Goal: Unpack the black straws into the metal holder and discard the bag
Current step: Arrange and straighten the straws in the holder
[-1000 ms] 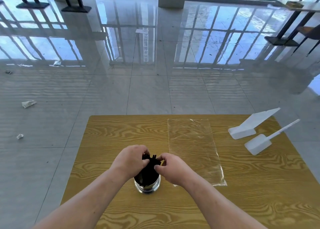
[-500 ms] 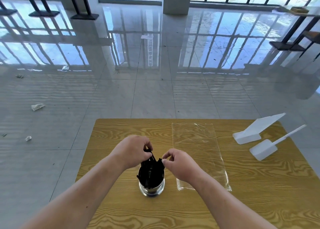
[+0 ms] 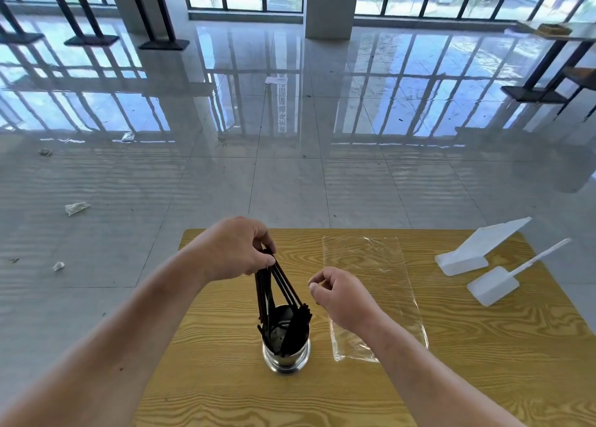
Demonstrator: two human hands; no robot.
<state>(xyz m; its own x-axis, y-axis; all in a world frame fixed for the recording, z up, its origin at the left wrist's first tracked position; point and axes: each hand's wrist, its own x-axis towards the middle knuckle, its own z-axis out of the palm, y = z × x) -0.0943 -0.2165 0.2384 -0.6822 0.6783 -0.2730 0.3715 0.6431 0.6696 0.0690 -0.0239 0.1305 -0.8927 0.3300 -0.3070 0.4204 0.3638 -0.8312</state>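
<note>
Since the earlier frame the left hand (image 3: 235,249) had risen above the round shiny metal holder (image 3: 285,355), and the right hand (image 3: 342,297) had come away from the straws to the right.

From the head view, the left fingers (image 3: 263,233) pinched the upper ends of a bunch of thin black straws (image 3: 277,284). Their lower ends stood inside the holder and spread out against its rim. The right hand hung beside the holder, its fingers loosely curled, and nothing could be seen in them. The holder stood upright on the yellow wooden table (image 3: 483,362). The flat clear plastic bag (image 3: 371,284) lay on the table just right of the holder, partly under the right wrist. Two white plastic pieces (image 3: 474,249) lay near the right edge of the table.
</note>
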